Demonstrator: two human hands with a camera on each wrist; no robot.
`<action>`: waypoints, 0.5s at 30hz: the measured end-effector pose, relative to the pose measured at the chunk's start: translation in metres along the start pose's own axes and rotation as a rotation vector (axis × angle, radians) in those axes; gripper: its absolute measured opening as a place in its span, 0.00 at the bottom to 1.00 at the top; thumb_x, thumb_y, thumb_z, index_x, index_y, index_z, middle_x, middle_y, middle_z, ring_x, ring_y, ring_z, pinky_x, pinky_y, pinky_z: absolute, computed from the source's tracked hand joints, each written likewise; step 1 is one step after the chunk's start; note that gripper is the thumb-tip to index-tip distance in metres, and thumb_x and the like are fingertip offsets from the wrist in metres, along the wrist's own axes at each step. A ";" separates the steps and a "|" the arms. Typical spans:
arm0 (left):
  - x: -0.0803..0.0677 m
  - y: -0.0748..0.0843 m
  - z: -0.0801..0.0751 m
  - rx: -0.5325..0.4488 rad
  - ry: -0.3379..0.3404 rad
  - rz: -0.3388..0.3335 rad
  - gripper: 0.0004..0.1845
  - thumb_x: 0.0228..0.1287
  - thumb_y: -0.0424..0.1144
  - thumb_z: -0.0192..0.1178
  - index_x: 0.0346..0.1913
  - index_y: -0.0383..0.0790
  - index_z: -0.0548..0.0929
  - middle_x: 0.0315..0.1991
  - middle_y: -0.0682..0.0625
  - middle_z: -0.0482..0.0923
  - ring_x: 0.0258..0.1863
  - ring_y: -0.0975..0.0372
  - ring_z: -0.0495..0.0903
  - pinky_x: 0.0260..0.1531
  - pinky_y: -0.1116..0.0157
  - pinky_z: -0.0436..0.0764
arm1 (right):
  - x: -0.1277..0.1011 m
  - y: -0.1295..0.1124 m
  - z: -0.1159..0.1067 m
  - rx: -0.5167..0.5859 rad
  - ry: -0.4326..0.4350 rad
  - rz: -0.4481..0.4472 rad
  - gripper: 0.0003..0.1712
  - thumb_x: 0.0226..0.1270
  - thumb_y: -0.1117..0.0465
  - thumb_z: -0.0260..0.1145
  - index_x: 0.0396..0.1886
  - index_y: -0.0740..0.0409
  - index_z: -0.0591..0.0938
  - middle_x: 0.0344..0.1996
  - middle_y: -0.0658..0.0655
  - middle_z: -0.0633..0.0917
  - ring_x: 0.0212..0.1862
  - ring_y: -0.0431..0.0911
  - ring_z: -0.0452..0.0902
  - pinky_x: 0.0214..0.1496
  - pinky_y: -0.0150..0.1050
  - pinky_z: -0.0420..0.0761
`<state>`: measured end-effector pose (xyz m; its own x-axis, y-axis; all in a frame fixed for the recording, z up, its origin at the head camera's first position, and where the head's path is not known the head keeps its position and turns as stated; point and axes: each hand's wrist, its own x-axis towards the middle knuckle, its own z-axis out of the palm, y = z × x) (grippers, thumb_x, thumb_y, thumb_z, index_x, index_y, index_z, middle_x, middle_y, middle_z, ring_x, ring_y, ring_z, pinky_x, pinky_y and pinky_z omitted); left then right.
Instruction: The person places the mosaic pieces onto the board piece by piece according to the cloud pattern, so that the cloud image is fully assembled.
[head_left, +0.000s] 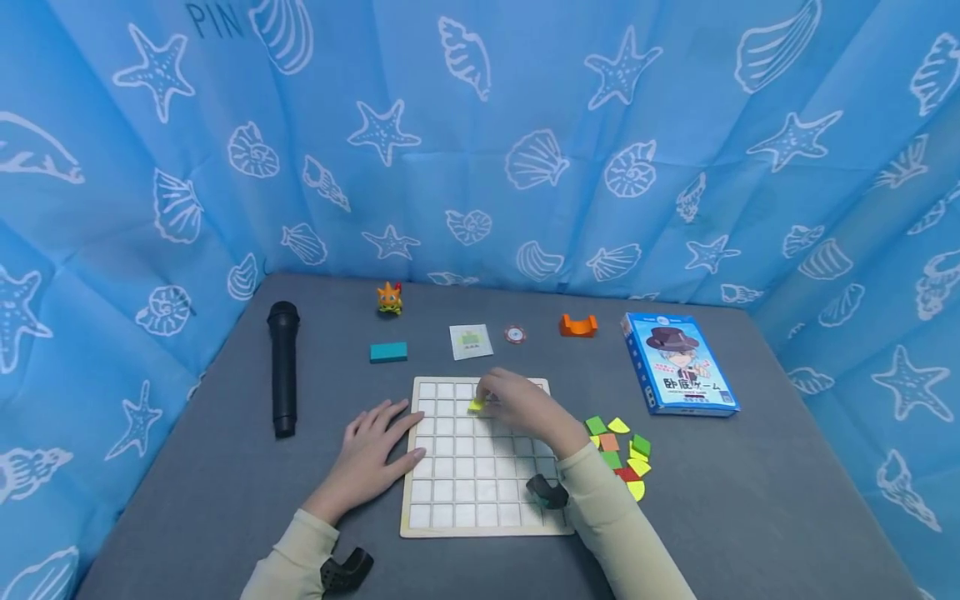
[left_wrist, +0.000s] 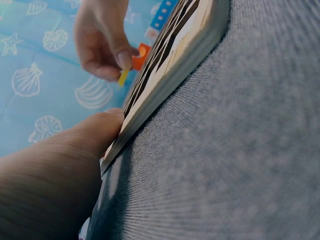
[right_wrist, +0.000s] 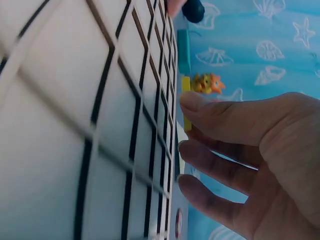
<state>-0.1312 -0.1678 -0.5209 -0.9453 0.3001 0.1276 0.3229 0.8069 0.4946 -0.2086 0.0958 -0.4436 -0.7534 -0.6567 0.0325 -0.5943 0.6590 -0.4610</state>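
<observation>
A white grid board (head_left: 444, 492) with a pale wooden frame lies on the grey table. My right hand (head_left: 517, 403) is over the board's upper part and pinches a small yellow tile (head_left: 476, 406) between thumb and fingers. In the right wrist view the yellow tile (right_wrist: 186, 85) stands on edge, close over the squares. My left hand (head_left: 372, 450) lies with fingers spread at the board's left edge, thumb and index fingertips on the frame. The left wrist view shows the left thumb (left_wrist: 102, 127) against the frame's side.
Right of the board lie several loose coloured tiles (head_left: 611, 459). Behind it are a teal block (head_left: 388, 352), a card (head_left: 471, 342), a poker chip (head_left: 515, 334), an orange holder (head_left: 578, 326) and a small figure (head_left: 389, 298). A microphone (head_left: 283, 367) lies left, a blue game box (head_left: 678, 363) right.
</observation>
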 end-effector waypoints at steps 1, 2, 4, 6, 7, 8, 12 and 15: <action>0.000 0.000 0.000 0.002 0.000 0.000 0.32 0.66 0.64 0.50 0.70 0.60 0.67 0.72 0.50 0.60 0.73 0.50 0.52 0.65 0.41 0.50 | 0.002 -0.002 0.002 -0.003 0.000 -0.010 0.06 0.60 0.66 0.69 0.36 0.57 0.81 0.37 0.52 0.80 0.40 0.46 0.77 0.45 0.42 0.79; 0.000 0.000 0.001 0.002 0.000 -0.001 0.31 0.66 0.64 0.50 0.70 0.60 0.67 0.72 0.50 0.60 0.73 0.50 0.52 0.65 0.41 0.50 | 0.004 -0.003 0.003 -0.011 0.001 -0.022 0.06 0.60 0.66 0.69 0.36 0.57 0.81 0.37 0.52 0.80 0.40 0.45 0.77 0.45 0.42 0.79; 0.000 0.001 0.001 0.008 -0.001 -0.004 0.31 0.66 0.64 0.50 0.70 0.60 0.67 0.72 0.50 0.60 0.73 0.50 0.53 0.65 0.41 0.50 | 0.007 -0.006 0.006 -0.023 -0.004 -0.033 0.06 0.61 0.66 0.69 0.37 0.57 0.82 0.37 0.53 0.80 0.40 0.46 0.78 0.45 0.41 0.79; 0.000 0.001 0.001 0.008 -0.003 -0.008 0.31 0.66 0.64 0.50 0.70 0.60 0.67 0.72 0.50 0.60 0.73 0.50 0.53 0.65 0.41 0.50 | 0.009 -0.008 0.008 -0.040 -0.010 -0.038 0.06 0.61 0.66 0.69 0.38 0.57 0.82 0.37 0.53 0.80 0.40 0.46 0.78 0.46 0.41 0.80; 0.000 0.001 0.000 0.008 -0.006 -0.010 0.31 0.66 0.64 0.50 0.70 0.60 0.67 0.72 0.50 0.60 0.73 0.50 0.53 0.65 0.41 0.50 | 0.011 -0.009 0.009 -0.049 -0.014 -0.035 0.06 0.61 0.66 0.69 0.38 0.57 0.83 0.37 0.52 0.80 0.41 0.45 0.79 0.46 0.41 0.80; 0.000 0.002 0.000 0.006 -0.007 -0.012 0.31 0.66 0.64 0.50 0.70 0.60 0.67 0.72 0.50 0.60 0.73 0.50 0.53 0.65 0.41 0.50 | 0.012 -0.009 0.010 -0.056 -0.019 -0.030 0.07 0.61 0.66 0.69 0.39 0.57 0.83 0.38 0.52 0.81 0.41 0.45 0.79 0.47 0.41 0.80; 0.000 0.003 -0.002 -0.002 -0.012 -0.016 0.31 0.66 0.64 0.51 0.70 0.60 0.67 0.72 0.50 0.60 0.73 0.50 0.53 0.65 0.40 0.49 | 0.014 -0.010 0.013 -0.071 -0.032 -0.002 0.10 0.61 0.66 0.68 0.42 0.56 0.83 0.39 0.51 0.81 0.42 0.43 0.79 0.48 0.40 0.80; 0.000 0.002 -0.002 -0.007 -0.016 -0.017 0.31 0.66 0.64 0.51 0.70 0.60 0.67 0.72 0.50 0.60 0.73 0.50 0.52 0.65 0.40 0.49 | 0.015 -0.011 0.014 -0.080 -0.039 0.008 0.11 0.62 0.66 0.68 0.44 0.55 0.84 0.40 0.50 0.81 0.43 0.42 0.78 0.48 0.40 0.80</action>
<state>-0.1307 -0.1670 -0.5178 -0.9497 0.2949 0.1058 0.3069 0.8080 0.5029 -0.2099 0.0735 -0.4509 -0.7480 -0.6637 -0.0060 -0.6096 0.6906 -0.3891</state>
